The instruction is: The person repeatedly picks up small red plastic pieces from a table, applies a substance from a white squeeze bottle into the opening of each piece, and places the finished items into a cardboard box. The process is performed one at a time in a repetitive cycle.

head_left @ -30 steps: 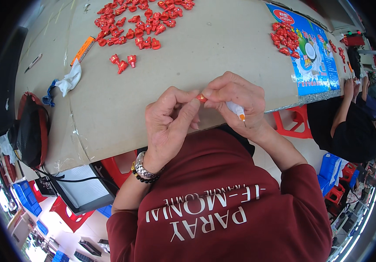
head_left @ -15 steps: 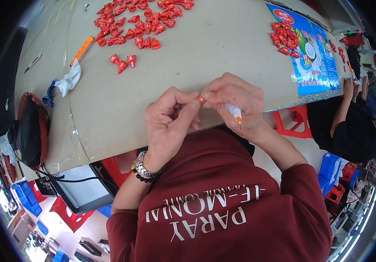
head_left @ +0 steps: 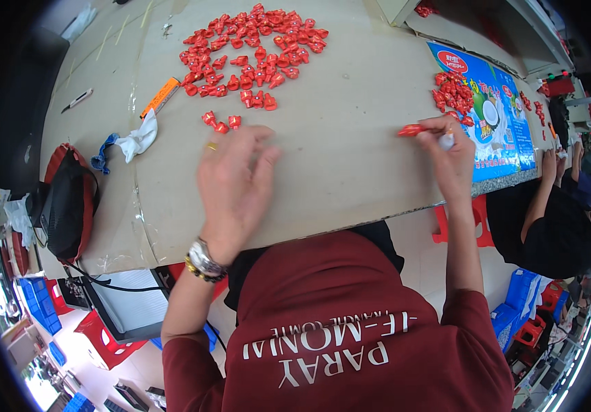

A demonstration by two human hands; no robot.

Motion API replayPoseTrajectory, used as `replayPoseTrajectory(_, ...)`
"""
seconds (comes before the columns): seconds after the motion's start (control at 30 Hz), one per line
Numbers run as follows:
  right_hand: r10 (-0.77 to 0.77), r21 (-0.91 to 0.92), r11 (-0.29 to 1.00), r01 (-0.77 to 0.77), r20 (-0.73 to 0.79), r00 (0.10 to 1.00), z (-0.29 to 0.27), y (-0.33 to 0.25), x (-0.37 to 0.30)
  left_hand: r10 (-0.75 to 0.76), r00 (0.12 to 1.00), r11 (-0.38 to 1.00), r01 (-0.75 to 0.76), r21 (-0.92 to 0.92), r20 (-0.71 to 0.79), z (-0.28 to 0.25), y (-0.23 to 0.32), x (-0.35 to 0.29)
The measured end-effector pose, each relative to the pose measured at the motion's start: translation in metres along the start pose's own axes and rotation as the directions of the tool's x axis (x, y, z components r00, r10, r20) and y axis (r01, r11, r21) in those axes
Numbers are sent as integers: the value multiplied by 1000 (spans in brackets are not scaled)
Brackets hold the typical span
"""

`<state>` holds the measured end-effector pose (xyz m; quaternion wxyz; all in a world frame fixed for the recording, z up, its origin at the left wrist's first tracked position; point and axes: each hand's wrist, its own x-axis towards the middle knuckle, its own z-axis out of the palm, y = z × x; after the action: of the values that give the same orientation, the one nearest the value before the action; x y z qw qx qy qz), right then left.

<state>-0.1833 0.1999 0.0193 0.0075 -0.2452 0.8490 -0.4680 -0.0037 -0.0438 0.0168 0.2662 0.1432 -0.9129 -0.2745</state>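
My left hand (head_left: 232, 182) is over the table, slightly blurred, its fingers stretched forward and the thumb apart. I see nothing held in it. Just beyond its fingertips lie a few small red figure-like pieces (head_left: 221, 128). Out to the right, my right hand (head_left: 455, 159) pinches a small red piece (head_left: 412, 130) between thumb and fingers. Tucked in the same hand is a white needle-tipped bottle (head_left: 446, 141); its needle is hidden now. A large cluster of similar red pieces (head_left: 268, 69) covers the far middle of the table.
A blue printed sheet (head_left: 488, 154) on the right carries another red pile (head_left: 452, 95). At left are an orange box (head_left: 160, 97), a white cloth (head_left: 137, 140), a pen (head_left: 77, 100) and a black-red bag (head_left: 69, 206). A co-worker's arm (head_left: 541, 189) shows at far right.
My hands have parted from around the small red piece. The right moved right with the piece and white bottle; the left let go and moved forward-left toward the loose red pieces.
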Motion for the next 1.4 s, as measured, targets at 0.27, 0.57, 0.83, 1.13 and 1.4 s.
replayPoseTrajectory(0.27,-98,-365,929,52,-106,990,-28,36,16,-14,996,986,-2,169,93,-27,-34,32)
replayPoseTrajectory(0.57,-148,-228,966,125,-87,985,-12,-6,4,29,998,961,-41,273,50,-21,-49,23)
replayPoseTrajectory(0.83,-267,-151,950,273,62,962,20,-36,-9,105,964,924,-185,335,244,-12,-46,23)
replayPoseTrajectory(1.13,-213,87,976,200,167,963,38,-53,-16,-225,940,765,334,-550,258,-15,-35,15)
replayPoseTrajectory(1.4,-58,454,884,-111,342,938,53,-68,-18,-126,768,-726,360,-586,628,5,7,-11)
